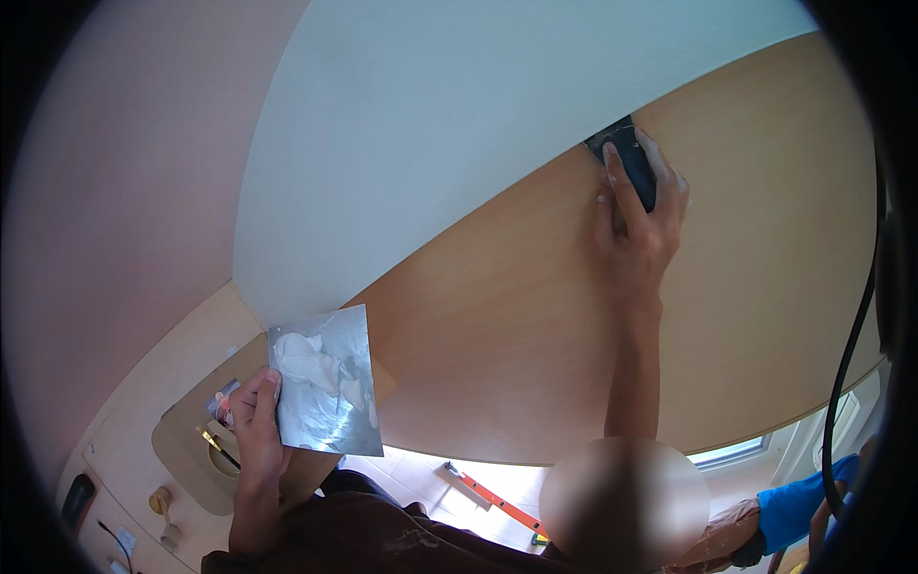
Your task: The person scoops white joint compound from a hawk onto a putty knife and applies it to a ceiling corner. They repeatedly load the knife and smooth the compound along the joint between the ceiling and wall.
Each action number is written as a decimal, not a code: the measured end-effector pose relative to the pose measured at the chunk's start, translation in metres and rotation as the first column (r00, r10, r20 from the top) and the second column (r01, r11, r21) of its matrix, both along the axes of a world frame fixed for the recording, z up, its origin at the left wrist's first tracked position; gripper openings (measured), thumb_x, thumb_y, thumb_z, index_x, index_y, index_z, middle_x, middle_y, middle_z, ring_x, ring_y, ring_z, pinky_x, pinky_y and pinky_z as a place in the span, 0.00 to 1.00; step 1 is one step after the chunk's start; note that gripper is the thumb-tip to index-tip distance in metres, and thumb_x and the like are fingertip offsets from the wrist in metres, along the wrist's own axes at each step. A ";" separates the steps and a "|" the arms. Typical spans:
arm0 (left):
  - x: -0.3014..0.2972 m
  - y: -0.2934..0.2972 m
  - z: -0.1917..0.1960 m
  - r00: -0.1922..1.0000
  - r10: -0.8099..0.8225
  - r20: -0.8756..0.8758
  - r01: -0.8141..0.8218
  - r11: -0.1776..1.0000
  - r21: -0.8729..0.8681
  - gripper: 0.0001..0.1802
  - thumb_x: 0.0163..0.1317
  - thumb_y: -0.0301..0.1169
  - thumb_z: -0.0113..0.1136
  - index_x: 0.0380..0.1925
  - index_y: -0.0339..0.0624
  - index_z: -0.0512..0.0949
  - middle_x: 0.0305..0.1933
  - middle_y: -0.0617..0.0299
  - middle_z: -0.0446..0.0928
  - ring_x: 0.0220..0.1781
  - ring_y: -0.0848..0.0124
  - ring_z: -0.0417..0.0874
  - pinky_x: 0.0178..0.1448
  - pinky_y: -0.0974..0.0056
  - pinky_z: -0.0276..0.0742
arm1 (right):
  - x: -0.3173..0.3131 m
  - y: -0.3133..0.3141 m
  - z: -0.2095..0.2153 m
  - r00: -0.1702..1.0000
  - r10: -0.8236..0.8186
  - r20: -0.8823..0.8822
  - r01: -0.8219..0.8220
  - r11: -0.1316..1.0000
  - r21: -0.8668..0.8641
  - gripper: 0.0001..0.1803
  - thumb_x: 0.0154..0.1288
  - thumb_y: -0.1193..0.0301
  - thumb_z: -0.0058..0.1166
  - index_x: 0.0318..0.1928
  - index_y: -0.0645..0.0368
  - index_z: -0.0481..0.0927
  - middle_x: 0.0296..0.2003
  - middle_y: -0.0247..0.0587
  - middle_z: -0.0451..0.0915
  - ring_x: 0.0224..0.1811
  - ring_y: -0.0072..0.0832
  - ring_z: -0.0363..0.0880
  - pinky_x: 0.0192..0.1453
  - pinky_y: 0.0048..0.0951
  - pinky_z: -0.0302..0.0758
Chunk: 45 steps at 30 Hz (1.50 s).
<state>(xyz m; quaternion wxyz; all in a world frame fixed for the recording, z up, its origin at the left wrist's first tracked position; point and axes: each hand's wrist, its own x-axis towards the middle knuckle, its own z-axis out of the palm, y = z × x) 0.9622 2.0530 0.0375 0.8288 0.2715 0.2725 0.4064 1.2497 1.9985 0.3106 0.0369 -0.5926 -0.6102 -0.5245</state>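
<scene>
In my left hand [256, 411] is a thin, square metal plate [354, 421], gripped by its left edge with the thumb on top. A mound of white paste [306, 362] lies on the plate, with a smear of it lower down. My right hand [645, 215] reaches far up and holds a dark flat spreader [626, 158]. The spreader's end lies at the seam between the wood-coloured panel [478, 344] and the pale blue-white surface [421, 143]. White residue marks the right fingers. My fingers partly cover the spreader, so its full shape is hidden.
Below the left hand, a beige basin-like recess [186, 430] holds a paintbrush [218, 448]. Small items lie on the ledge [120, 450] at left. An orange level [497, 502] is at the bottom. A person in blue [798, 507] and a black cable [851, 354] are at right.
</scene>
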 end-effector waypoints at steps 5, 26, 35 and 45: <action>0.002 0.000 0.004 1.000 0.006 -0.020 -0.006 1.000 -0.014 0.12 0.69 0.31 0.48 0.34 0.34 0.77 0.31 0.65 0.78 0.31 0.82 0.76 0.38 0.73 0.72 | -0.002 0.000 0.000 0.999 -0.040 0.007 0.040 0.999 -0.006 0.20 0.49 0.81 0.60 0.46 0.54 0.83 0.54 0.44 0.74 0.50 0.40 0.72 0.56 0.39 0.68; -0.006 -0.002 0.001 0.999 0.006 0.035 -0.006 1.000 -0.013 0.13 0.70 0.29 0.46 0.35 0.32 0.77 0.31 0.65 0.77 0.30 0.82 0.75 0.35 0.74 0.71 | -0.023 -0.002 0.002 0.976 -0.196 0.099 0.203 0.976 -0.073 0.23 0.49 0.83 0.58 0.50 0.60 0.81 0.55 0.54 0.71 0.50 0.46 0.70 0.52 0.42 0.71; -0.011 -0.004 0.005 0.999 0.036 0.018 -0.036 0.999 -0.013 0.12 0.69 0.29 0.47 0.36 0.31 0.77 0.30 0.66 0.77 0.29 0.82 0.75 0.34 0.74 0.70 | -0.029 -0.008 0.002 0.980 -0.190 0.056 0.193 0.980 -0.056 0.22 0.49 0.84 0.57 0.49 0.62 0.80 0.55 0.54 0.70 0.50 0.48 0.70 0.52 0.43 0.71; -0.013 -0.001 0.002 0.998 0.051 0.039 -0.049 0.998 -0.028 0.12 0.70 0.30 0.47 0.34 0.34 0.77 0.31 0.65 0.78 0.30 0.81 0.76 0.36 0.73 0.72 | -0.029 -0.008 0.015 0.997 -0.080 -0.018 0.079 0.996 -0.048 0.22 0.49 0.85 0.57 0.48 0.58 0.81 0.54 0.49 0.72 0.50 0.45 0.71 0.50 0.39 0.74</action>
